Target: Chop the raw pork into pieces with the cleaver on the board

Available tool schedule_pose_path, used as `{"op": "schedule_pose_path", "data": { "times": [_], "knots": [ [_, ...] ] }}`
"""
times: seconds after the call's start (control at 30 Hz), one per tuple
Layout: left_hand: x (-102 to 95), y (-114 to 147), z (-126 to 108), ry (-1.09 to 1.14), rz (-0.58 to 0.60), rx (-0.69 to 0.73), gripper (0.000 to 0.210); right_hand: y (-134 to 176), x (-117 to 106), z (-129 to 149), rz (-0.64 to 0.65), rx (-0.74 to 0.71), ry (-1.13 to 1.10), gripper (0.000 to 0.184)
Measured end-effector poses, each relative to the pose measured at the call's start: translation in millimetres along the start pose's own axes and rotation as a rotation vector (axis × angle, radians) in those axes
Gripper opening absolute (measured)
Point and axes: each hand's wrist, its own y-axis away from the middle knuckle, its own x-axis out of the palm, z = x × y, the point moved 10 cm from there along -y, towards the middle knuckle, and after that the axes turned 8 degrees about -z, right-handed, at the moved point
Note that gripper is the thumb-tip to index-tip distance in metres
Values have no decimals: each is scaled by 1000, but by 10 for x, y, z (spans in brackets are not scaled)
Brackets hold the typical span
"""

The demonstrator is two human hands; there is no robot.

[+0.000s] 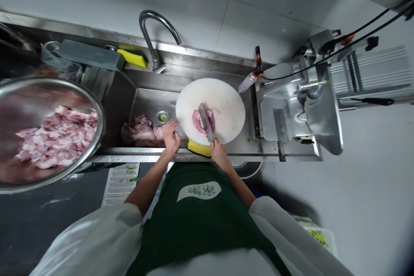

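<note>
My right hand is wrapped round the handle of a cleaver. The blade lies slantwise over a pink piece of raw meat on the round white cutting board; meat shows on both sides of the blade. My left hand, fingers apart and bent a little, is at the board's left edge. It is beside a larger lump of raw meat in the sink; whether it touches that lump I cannot tell. Under the board's near edge sits a yellow and black object.
At far left a big steel bowl holds cut meat pieces. The faucet rises behind the sink. A blowtorch and a metal slicing machine stand right. Another knife lies across the right ledge.
</note>
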Motion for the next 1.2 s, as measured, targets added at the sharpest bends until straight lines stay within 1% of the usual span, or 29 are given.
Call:
{"op": "schedule_pose_path", "data": {
  "times": [0.07,0.1,0.13,0.17,0.2,0.27,0.33,0.4,0.47,0.53,0.6,0.63,0.67,0.7,0.8,0.9,0.97,1.0,1.07,1.1,1.13,1.17,1.2],
  "knots": [
    [362,-230,-384,23,213,193,60,-53,-33,-65,-1,-16,-22,27],
    [529,-317,-535,11,313,270,60,-61,-66,-117,-3,-22,-38,26],
    [676,-381,-644,-15,408,335,60,-54,-97,-186,2,-26,-55,26],
    [783,-433,-704,-49,483,382,58,-33,-122,-272,13,-26,-72,25],
    [847,-477,-724,-88,535,415,54,-1,-150,-376,20,-22,-82,25],
    [863,-533,-695,-151,585,464,45,76,-217,-617,11,9,-70,27],
    [780,-554,-650,-182,585,494,36,146,-282,-828,-11,46,-16,28],
    [680,-565,-648,-157,575,478,29,184,-320,-941,-20,67,41,30],
    [631,-564,-719,-30,604,401,22,182,-327,-949,-6,67,68,29],
    [645,-537,-860,203,671,283,19,151,-336,-912,1,69,75,29],
    [671,-501,-965,418,705,144,20,117,-346,-862,3,71,74,30],
    [675,-481,-964,488,695,73,22,106,-348,-840,5,73,73,30],
    [669,-453,-915,529,668,-1,24,103,-349,-821,8,76,75,30],
    [657,-410,-818,546,633,-78,26,106,-348,-804,14,79,77,31],
    [574,-189,-358,541,498,-308,32,136,-378,-743,48,81,96,30],
    [461,60,66,562,316,-466,38,129,-541,-570,76,46,117,30],
    [429,183,223,621,203,-525,36,61,-756,-347,40,0,118,33],
    [432,229,267,651,159,-545,36,8,-883,-207,-4,-24,113,35],
    [449,286,311,688,91,-563,34,-114,-1113,100,-129,-72,82,41],
    [456,300,319,695,64,-563,33,-172,-1183,246,-195,-94,55,45],
    [461,309,323,698,43,-560,32,-227,-1204,374,-250,-116,23,48],
    [463,314,325,696,27,-557,29,-277,-1170,477,-286,-138,-13,51],
    [464,316,329,690,16,-553,27,-327,-1086,546,-301,-157,-46,52]
  ]
}}
